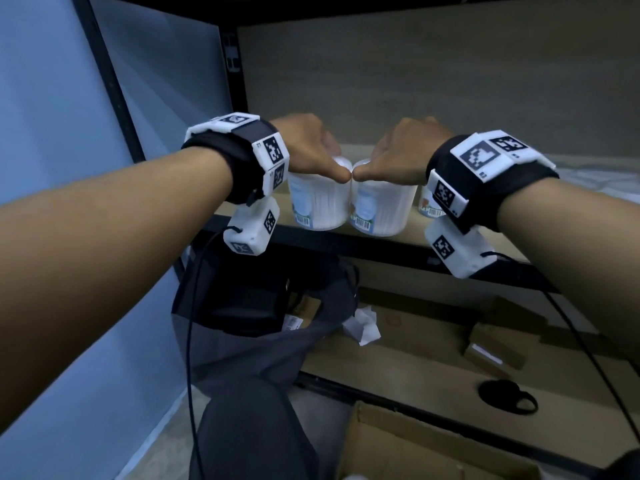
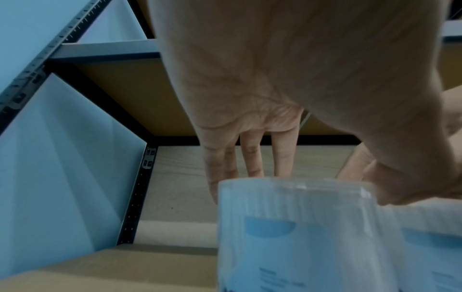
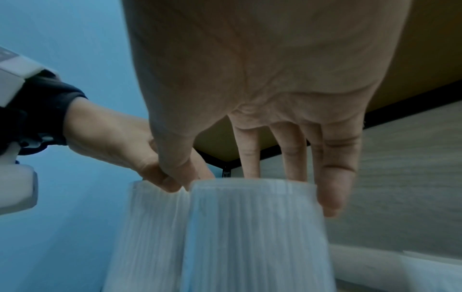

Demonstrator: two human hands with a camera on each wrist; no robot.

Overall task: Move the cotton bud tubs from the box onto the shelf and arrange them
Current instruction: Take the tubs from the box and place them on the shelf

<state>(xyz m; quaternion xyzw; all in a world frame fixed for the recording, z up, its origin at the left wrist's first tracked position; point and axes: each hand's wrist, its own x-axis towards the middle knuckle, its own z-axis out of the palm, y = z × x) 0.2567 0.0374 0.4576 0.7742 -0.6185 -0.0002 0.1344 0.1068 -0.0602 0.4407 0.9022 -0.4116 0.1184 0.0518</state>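
Each tub [image 1: 320, 206] [image 1: 382, 211] is gripped from the top by one hand [image 1: 311, 147] [image 1: 405, 150], probably near the shelf [image 1: 415, 233] edge, so either could get tipped off.

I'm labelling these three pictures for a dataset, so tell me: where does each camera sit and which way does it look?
Head: above, looking down at both forearms, the left hand, the right hand and the shelf.
Left wrist: under the palm, looking along the fingers at the left tub.
Right wrist: under the palm, looking along the fingers at the right tub.
Shared: both wrist views show both tubs side by side.
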